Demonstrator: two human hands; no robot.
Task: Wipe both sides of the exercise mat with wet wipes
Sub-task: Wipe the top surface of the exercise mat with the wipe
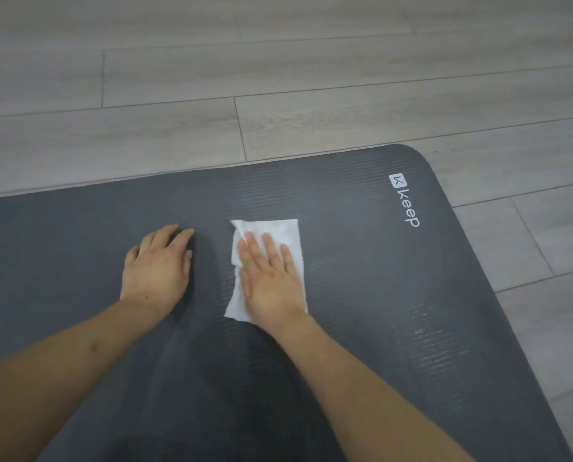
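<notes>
A dark grey exercise mat (361,295) lies flat on a pale wood floor (278,78). One rounded corner of the mat shows at the far right, and the white word "keep" logo (406,201) is printed near it.

The right hand (271,281) lies flat on a white wet wipe (278,233). Its fingers are straight and press the wipe down onto the mat; they are not curled round it. The wipe is spread out, with one far corner folded over a bit. It sits about in the middle of the part of the mat we can see, a good way in from the logo corner.

The left hand (156,265) rests on the mat just beside the wipe, not touching it. It holds nothing. Its fingers bend a little at the tips, and it seems to be keeping the mat steady.

To the right of the wipe there are faint shiny streaks on the mat (425,335). These look like wet marks, so that part has likely been wiped. I think the job is on the first side, the one with the logo. The rest of this side looks left to do. The mat has not been turned over, so the whole other side is left too.
</notes>
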